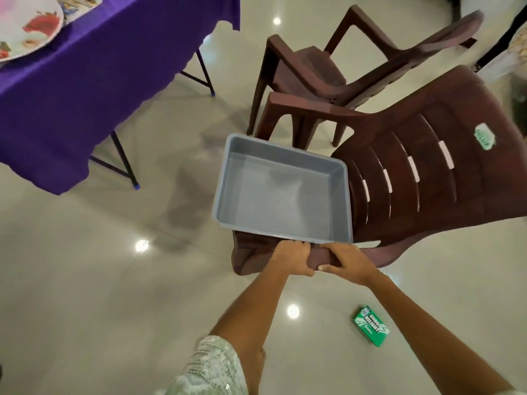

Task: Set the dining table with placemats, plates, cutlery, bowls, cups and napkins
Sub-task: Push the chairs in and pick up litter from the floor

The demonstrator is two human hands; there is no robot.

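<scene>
- Left hand (293,259): fingers curled over the front edge of the near brown plastic chair (427,172), thumb on the outer face, gripping the seat rim.
- Right hand (349,262): just beside the left, almost touching it; fingers wrapped over the same front edge, thumb tip showing on the outer face.
- Grey plastic tub (281,192): sits on the seat of the near chair, its near rim just above both hands, its far right corner against the slatted backrest. Nothing shows inside it.
- The near chair's backrest carries a green sticker (484,136).
- Second brown plastic chair (328,67): beyond the near chair, close behind it, facing the same way.
- Table with a purple cloth (71,89): to the left of the near chair, well apart from it, on dark folding legs.
- Floral plate (25,27): lies on that table's far left part, over a patterned placemat (77,4) seen only at its edge.
- Green box (370,326): flat on the glossy tiled floor (99,266), to the right of the near chair's front edge, below the right forearm.
</scene>
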